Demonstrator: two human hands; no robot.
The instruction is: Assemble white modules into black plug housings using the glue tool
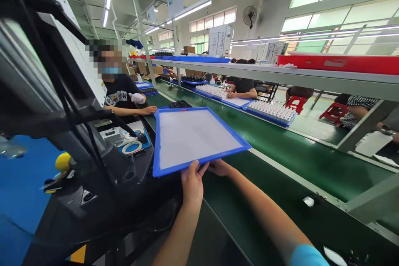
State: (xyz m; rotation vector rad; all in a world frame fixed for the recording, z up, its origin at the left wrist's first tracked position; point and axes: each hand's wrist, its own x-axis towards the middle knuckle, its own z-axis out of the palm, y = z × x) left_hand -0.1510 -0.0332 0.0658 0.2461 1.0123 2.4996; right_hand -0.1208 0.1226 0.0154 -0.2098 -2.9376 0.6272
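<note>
A shallow blue tray (157,145) with a flat whitish bottom and nothing standing in it is held out over the dark green bench, slightly tilted. My left hand (192,185) grips its near rim, thumb on top and fingers underneath. Just to the right, my right hand (220,168) is curled under the same rim, its fingertips partly hidden. At the tray's far left corner is a co-worker's hand (149,110); whether it touches this tray or one behind it I cannot tell. Black parts (179,104) show just beyond the far rim.
A large dark machine (102,166) stands close on the left, with tape rolls (132,147) beside it. Across the green conveyor (277,145), blue trays hold rows of white parts (271,110). Above runs a shelf (255,70) bearing a red tray (339,64). A shelf post rises at right.
</note>
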